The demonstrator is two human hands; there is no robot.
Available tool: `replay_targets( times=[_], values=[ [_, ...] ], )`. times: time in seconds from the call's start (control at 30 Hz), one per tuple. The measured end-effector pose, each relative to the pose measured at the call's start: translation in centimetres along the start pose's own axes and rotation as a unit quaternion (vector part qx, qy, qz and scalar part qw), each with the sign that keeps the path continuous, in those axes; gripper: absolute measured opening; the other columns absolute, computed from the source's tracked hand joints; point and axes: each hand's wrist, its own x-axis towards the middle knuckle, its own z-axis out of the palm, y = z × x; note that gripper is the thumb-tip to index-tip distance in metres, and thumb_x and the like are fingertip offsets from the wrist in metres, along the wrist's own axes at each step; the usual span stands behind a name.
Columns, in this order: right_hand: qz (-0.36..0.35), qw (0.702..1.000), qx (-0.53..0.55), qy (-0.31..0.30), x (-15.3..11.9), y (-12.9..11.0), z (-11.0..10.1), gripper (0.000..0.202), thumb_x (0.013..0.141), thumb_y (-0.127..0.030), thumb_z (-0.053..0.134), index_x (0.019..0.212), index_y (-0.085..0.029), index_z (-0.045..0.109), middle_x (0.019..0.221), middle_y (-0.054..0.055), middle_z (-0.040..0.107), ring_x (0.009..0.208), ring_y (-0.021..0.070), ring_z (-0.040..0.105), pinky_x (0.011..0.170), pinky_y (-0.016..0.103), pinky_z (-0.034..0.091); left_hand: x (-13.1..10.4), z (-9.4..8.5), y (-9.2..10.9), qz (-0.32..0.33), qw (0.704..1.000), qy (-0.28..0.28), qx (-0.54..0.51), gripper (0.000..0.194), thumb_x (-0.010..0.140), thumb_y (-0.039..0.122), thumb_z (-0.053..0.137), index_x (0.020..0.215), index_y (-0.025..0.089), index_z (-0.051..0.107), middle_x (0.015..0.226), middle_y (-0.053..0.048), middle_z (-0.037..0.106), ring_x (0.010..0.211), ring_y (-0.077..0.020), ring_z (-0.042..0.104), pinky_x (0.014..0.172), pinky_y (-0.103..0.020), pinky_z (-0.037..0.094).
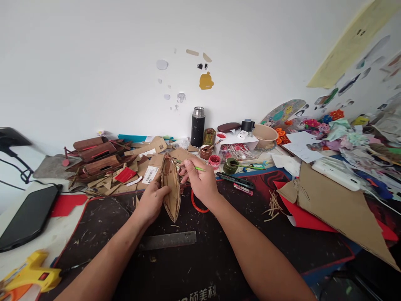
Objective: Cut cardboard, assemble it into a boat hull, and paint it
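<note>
In my left hand point(154, 201) is a boat-shaped cardboard piece point(172, 188), gripped by its left side and tilted up, with brown colour along its upper end and edges. My right hand point(199, 177) pinches a thin green-handled paintbrush point(200, 169) whose tip end points at the top of the cardboard piece; the bristles are too small to make out. Just behind the right hand stand a pot of brown paint point(206, 152) with a brush in it and a pot of red paint point(214, 161). A jar of green paint point(231, 166) is to their right.
A metal ruler point(169, 241) and an orange ring point(197, 205) lie on the dark mat. Brown model boats point(97, 154) and cardboard scraps crowd the back left. A black flask point(198, 127) stands by the wall. A yellow glue gun point(34, 271) lies front left, a cardboard sheet point(332, 205) right.
</note>
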Motion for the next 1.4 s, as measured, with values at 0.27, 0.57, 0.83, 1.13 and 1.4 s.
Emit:
replay_targets(
  times=[0.27,0.57,0.83,1.13,1.4],
  values=[
    [0.013,1.000,-0.015,-0.022,-0.8,-0.5,0.2,0.051,0.107,-0.065,0.052,0.084,-0.025,0.073,0.056,-0.003,0.060,0.049,0.0142,0.061,0.053,0.024,0.046,0.9,-0.9,0.1,0.032,0.999,-0.016,0.000,0.056,0.065,0.018,0.079,0.120,0.020,0.071,0.101,-0.008,0.082,0.099,-0.0326,0.080,0.088,-0.043,0.065],
    [0.026,0.999,0.032,-0.014,-0.3,0.2,0.3,0.052,0.105,-0.069,0.053,0.091,-0.024,0.075,0.072,0.000,0.070,0.054,0.0131,0.067,0.055,0.023,0.051,0.6,-0.6,-0.1,0.028,0.999,-0.007,0.020,0.053,0.064,0.017,0.078,0.116,0.020,0.071,0.101,-0.008,0.082,0.101,-0.0327,0.078,0.087,-0.040,0.064],
    [-0.012,1.000,-0.008,-0.009,-0.3,0.1,0.3,0.044,0.109,-0.059,0.052,0.100,-0.024,0.077,0.081,0.002,0.073,0.058,0.0131,0.070,0.057,0.023,0.052,0.2,-0.3,-0.4,0.032,0.998,-0.029,0.046,0.058,0.065,0.019,0.077,0.123,0.019,0.071,0.102,-0.009,0.082,0.104,-0.0336,0.077,0.090,-0.042,0.063],
    [-0.041,0.991,-0.123,-0.044,-0.4,0.0,-0.1,0.043,0.113,-0.051,0.044,0.085,-0.023,0.061,0.064,-0.001,0.062,0.061,0.0163,0.066,0.061,0.026,0.048,0.7,-1.0,-0.8,0.079,0.988,-0.046,0.121,0.057,0.072,0.025,0.072,0.128,0.017,0.069,0.115,-0.011,0.081,0.112,-0.0349,0.076,0.100,-0.047,0.060],
    [-0.048,0.980,-0.181,-0.065,-0.9,-1.2,0.2,0.043,0.114,-0.047,0.042,0.083,-0.024,0.061,0.055,-0.001,0.055,0.060,0.0194,0.064,0.062,0.029,0.046,1.1,-1.6,-0.2,0.078,0.989,0.010,0.126,0.062,0.071,0.022,0.071,0.133,0.018,0.063,0.112,-0.009,0.081,0.104,-0.0318,0.077,0.092,-0.042,0.062]
  ],
)
